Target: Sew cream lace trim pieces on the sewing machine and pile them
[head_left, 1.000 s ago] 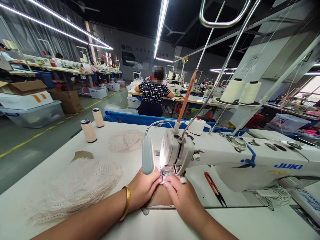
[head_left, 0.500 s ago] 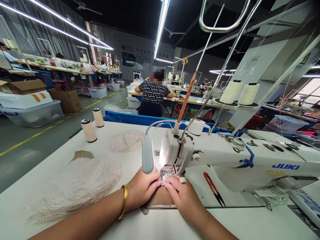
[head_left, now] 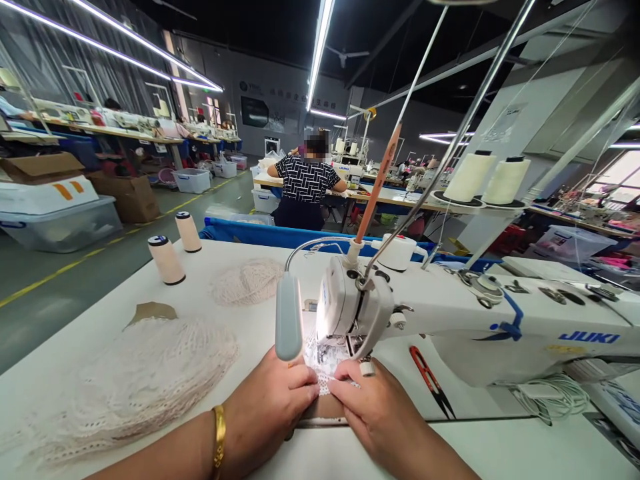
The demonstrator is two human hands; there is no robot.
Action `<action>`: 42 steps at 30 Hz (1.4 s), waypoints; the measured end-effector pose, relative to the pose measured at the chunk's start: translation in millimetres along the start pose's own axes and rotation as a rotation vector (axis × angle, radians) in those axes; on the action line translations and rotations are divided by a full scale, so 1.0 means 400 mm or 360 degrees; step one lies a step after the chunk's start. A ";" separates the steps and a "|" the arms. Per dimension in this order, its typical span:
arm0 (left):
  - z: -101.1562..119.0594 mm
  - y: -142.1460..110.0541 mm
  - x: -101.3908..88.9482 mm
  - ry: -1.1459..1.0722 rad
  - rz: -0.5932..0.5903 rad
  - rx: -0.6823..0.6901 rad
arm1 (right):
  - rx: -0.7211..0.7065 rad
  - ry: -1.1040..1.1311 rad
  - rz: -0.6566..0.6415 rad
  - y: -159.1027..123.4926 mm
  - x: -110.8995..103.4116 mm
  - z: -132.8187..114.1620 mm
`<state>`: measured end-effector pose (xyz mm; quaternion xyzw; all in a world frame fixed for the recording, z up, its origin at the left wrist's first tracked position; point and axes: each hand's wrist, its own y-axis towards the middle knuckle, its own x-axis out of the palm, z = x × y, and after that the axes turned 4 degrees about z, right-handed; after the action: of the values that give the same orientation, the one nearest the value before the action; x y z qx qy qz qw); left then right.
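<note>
My left hand [head_left: 270, 407] and my right hand [head_left: 373, 413] lie side by side on the white table, fingertips pinching a small piece of white lace fabric [head_left: 325, 363] just in front of the needle of the white JUKI sewing machine [head_left: 450, 317]. The lace runs under the presser foot, lit by the grey gooseneck lamp [head_left: 289, 317]. A gold bangle sits on my left wrist. Both hands have their fingers pressed together on the lace.
A pile of cream lace pieces [head_left: 135, 373] lies at the left, a smaller heap [head_left: 247, 280] behind it, two thread spools [head_left: 166, 260] beyond. Red thread snips [head_left: 430, 380] lie right of the needle. A person in a patterned top [head_left: 306, 187] works ahead.
My hands have drawn back toward me a little with the lace, which now shows more in front of the needle. The view shifted slightly downward.
</note>
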<state>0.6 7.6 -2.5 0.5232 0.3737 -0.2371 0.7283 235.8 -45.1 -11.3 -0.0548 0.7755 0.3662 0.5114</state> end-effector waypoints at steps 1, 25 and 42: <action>0.002 0.001 0.000 0.0008 0.0001 0.0001 | -0.0007 -0.0011 0.0009 0.001 0.000 0.000; -0.032 0.020 -0.004 0.0103 0.0025 -0.0147 | 0.0248 -0.0090 -0.0151 0.006 0.016 0.006; -0.047 0.014 -0.014 0.0220 -0.0099 -0.0413 | 0.0136 -0.0120 0.0161 0.030 -0.006 -0.010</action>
<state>-4.3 26.7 2.0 0.4278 0.4665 -0.1728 0.7546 228.4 -39.9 -2.4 0.0202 0.7723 0.3601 0.5230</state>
